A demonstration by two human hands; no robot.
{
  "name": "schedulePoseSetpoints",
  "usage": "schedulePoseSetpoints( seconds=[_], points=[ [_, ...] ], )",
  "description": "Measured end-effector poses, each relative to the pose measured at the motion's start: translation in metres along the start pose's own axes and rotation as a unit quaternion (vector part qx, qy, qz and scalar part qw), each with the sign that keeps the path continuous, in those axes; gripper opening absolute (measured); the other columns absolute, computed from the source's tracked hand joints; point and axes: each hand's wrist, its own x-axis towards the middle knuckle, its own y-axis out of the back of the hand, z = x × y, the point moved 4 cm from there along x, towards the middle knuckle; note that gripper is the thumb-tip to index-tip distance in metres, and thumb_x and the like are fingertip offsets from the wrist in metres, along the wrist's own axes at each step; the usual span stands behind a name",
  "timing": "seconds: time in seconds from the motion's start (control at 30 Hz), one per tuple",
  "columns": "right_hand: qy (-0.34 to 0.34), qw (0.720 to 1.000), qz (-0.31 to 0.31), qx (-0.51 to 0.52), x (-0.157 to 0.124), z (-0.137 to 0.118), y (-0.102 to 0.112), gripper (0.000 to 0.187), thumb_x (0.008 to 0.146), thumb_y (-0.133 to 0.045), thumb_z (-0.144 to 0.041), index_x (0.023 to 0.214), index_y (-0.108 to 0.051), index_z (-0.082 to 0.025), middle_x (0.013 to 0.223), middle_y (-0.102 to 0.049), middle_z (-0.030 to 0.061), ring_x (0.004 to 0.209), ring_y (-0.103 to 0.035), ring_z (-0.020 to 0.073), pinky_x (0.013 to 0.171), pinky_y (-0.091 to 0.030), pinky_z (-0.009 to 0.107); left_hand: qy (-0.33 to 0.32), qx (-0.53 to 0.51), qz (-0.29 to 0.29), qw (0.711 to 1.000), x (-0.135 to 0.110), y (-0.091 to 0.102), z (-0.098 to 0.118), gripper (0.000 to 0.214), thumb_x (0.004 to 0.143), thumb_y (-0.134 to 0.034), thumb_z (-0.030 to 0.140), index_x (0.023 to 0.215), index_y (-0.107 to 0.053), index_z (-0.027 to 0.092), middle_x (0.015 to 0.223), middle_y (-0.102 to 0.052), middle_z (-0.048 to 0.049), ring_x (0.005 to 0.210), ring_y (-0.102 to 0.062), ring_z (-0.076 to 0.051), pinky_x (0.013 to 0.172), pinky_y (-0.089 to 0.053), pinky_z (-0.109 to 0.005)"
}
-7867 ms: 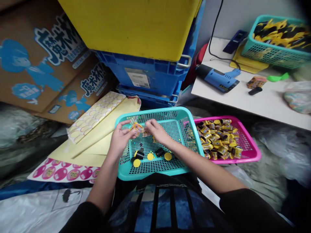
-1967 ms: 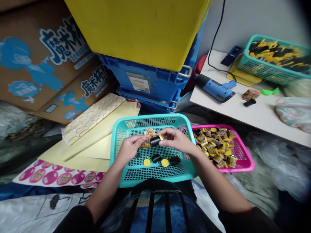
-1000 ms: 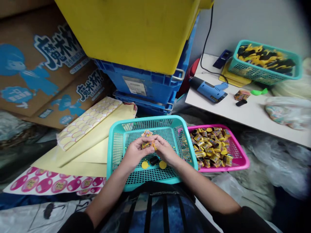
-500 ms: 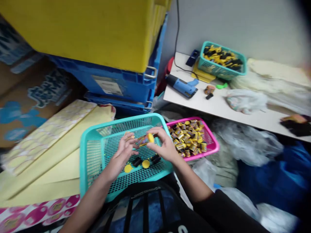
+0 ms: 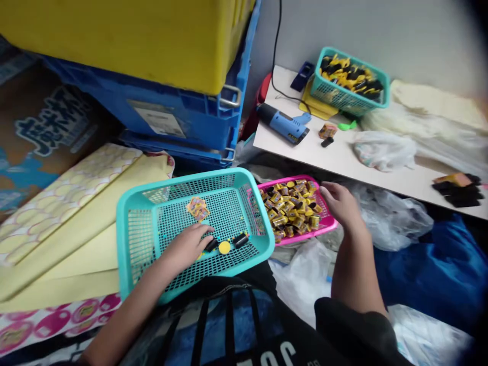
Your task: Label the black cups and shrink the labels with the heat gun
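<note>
My left hand [image 5: 185, 245] rests inside the teal mesh basket [image 5: 122, 239] on my lap, fingers loosely apart. Its fingertips touch a small black cylinder [image 5: 212, 245]. Beside that lie a yellow disc [image 5: 224, 247] and another black cylinder [image 5: 241, 239]. A few orange stickers [image 5: 197, 208] lie further back in the basket. My right hand [image 5: 341, 204] hovers palm down over the right rim of the pink basket [image 5: 302, 236], fingers loose and empty. The pink basket holds several yellow-labelled cylinders [image 5: 292, 206].
Blue crates [image 5: 171, 119] under a yellow crate [image 5: 133, 35] stand close behind the teal basket. Yellow sticker sheets [image 5: 76, 218] and a pink sticker sheet [image 5: 46, 324] lie left. A low white table [image 5: 343, 162] at right carries a blue tool [image 5: 284, 124] and another teal basket [image 5: 348, 99].
My hands have parted. The right hand carried the labelled cylinder to the pink basket and no longer holds it. The left hand dropped onto the basket floor. The view swung right.
</note>
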Motion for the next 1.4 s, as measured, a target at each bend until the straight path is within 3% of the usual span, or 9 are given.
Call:
schedulePoseSetpoints(
  seconds=[0.13,0.2,0.33,0.47,0.63,0.73,0.87,1.1,1.4],
  points=[
    [0.225,0.960,-0.140,0.094,-0.035,-0.112,-0.048,0.032,0.092,-0.054,-0.041,0.108,-0.066,-0.016,0.108,-0.065,0.0096,0.098,-0.061,0.0212,0.091,-0.048,0.036,0.032,0.033,-0.049,0.998,-0.001,-0.006,-0.008,0.036,0.077,-0.063,0.040,0.109,-0.061,0.021,0.115,-0.066,-0.0100,0.105,-0.062,-0.030,0.086,-0.048,-0.040],
    [0.340,0.888,-0.300,0.084,-0.072,-0.163,-0.083,0.023,0.091,-0.058,-0.033,0.107,-0.067,-0.018,0.109,-0.064,0.0072,0.102,-0.059,0.0193,0.095,-0.045,0.034,0.023,0.030,-0.069,0.997,-0.001,-0.014,-0.011,0.035,0.074,-0.066,0.033,0.106,-0.059,0.022,0.108,-0.067,-0.0076,0.098,-0.063,-0.027,0.080,-0.049,-0.036],
    [0.390,0.787,-0.476,-0.037,-0.130,-0.201,-0.138,0.049,0.075,-0.078,-0.033,0.118,-0.064,-0.014,0.111,-0.062,0.0140,0.103,-0.058,0.0284,0.087,-0.048,0.038,0.011,0.026,-0.062,0.998,-0.001,-0.026,-0.016,0.019,0.074,-0.062,0.022,0.093,-0.059,0.021,0.096,-0.067,-0.0048,0.091,-0.064,-0.024,0.076,-0.048,-0.032],
    [0.375,0.815,-0.442,0.011,-0.124,-0.192,-0.146,0.028,0.085,-0.061,-0.017,0.111,-0.064,-0.012,0.107,-0.063,0.0131,0.096,-0.060,0.0229,0.086,-0.048,0.037,0.027,0.015,-0.018,0.999,0.000,-0.016,-0.026,0.018,0.077,-0.056,0.019,0.093,-0.061,0.021,0.098,-0.067,-0.0061,0.090,-0.064,-0.024,0.078,-0.048,-0.033],
    [0.287,0.895,-0.231,0.252,-0.081,-0.172,-0.115,0.029,0.090,-0.059,-0.033,0.113,-0.065,-0.017,0.112,-0.061,0.0112,0.099,-0.059,0.0200,0.080,-0.052,0.034,0.060,0.026,0.155,0.986,-0.005,0.030,-0.043,0.028,0.089,-0.049,0.031,0.112,-0.059,0.020,0.122,-0.059,-0.0131,0.119,-0.053,-0.030,0.098,-0.042,-0.044],
    [0.253,0.903,-0.178,0.299,-0.075,-0.170,-0.106,0.032,0.085,-0.066,-0.040,0.109,-0.067,-0.018,0.104,-0.061,0.0093,0.091,-0.059,0.0185,0.072,-0.053,0.030,0.067,0.030,0.177,0.981,-0.013,0.045,-0.046,0.020,0.088,-0.052,0.032,0.099,-0.065,0.022,0.105,-0.066,-0.0090,0.102,-0.061,-0.028,0.091,-0.047,-0.042],
    [0.214,0.887,-0.190,0.364,-0.079,-0.173,-0.110,0.029,0.084,-0.067,-0.037,0.108,-0.066,-0.020,0.109,-0.062,0.0073,0.100,-0.059,0.0189,0.083,-0.052,0.033,0.075,0.043,0.085,0.993,-0.015,0.042,-0.043,0.017,0.088,-0.052,0.028,0.090,-0.068,0.023,0.097,-0.069,-0.0077,0.089,-0.064,-0.026,0.082,-0.049,-0.039],
    [0.128,0.821,-0.246,0.499,-0.085,-0.184,-0.129,0.042,0.079,-0.070,-0.038,0.114,-0.059,-0.019,0.121,-0.057,0.0090,0.111,-0.057,0.0197,0.100,-0.046,0.039,0.072,0.064,0.187,0.978,0.039,0.061,-0.033,0.023,0.093,-0.045,0.027,0.099,-0.065,0.017,0.104,-0.066,-0.0137,0.101,-0.060,-0.030,0.091,-0.043,-0.043],
    [0.057,0.761,-0.295,0.575,-0.084,-0.182,-0.133,0.034,0.076,-0.063,-0.036,0.104,-0.051,-0.020,0.096,-0.057,0.0030,0.079,-0.056,0.0138,0.071,-0.050,0.027,0.074,0.016,0.127,0.989,0.059,0.036,-0.048,0.019,0.067,-0.076,0.025,0.071,-0.059,0.019,0.079,-0.062,-0.0051,0.079,-0.062,-0.025,0.069,-0.046,-0.033]
  ],
)
